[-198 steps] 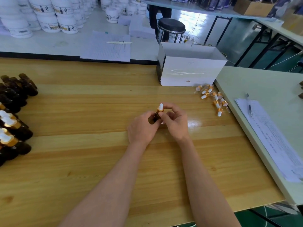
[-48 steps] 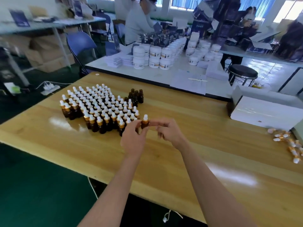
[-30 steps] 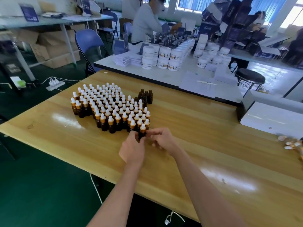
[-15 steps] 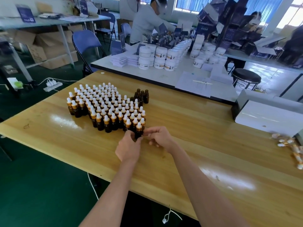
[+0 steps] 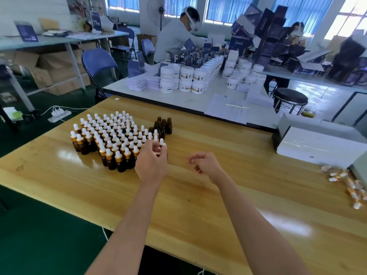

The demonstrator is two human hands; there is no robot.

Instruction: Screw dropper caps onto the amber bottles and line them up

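Amber capped btl (image 5: 161, 141) at btl block (image 5: 111, 135) edge | L hand (image 5: 152, 161) pinches it | R hand (image 5: 204, 163) loose-curled, empty

The bottles (image 5: 121, 165) beside the left hand (image 5: 152, 163) are dark amber, with gold collars (image 5: 118, 159) and white bulbs (image 5: 118, 153). The table (image 5: 198, 205) beneath is honey-yellow, grain-streaked.

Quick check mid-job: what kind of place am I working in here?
Most likely a small cosmetics packing workshop. A block of capped amber bottles stands on the wooden table, stacked white jars stand on the next table, and dark folded cartons are piled at the back.
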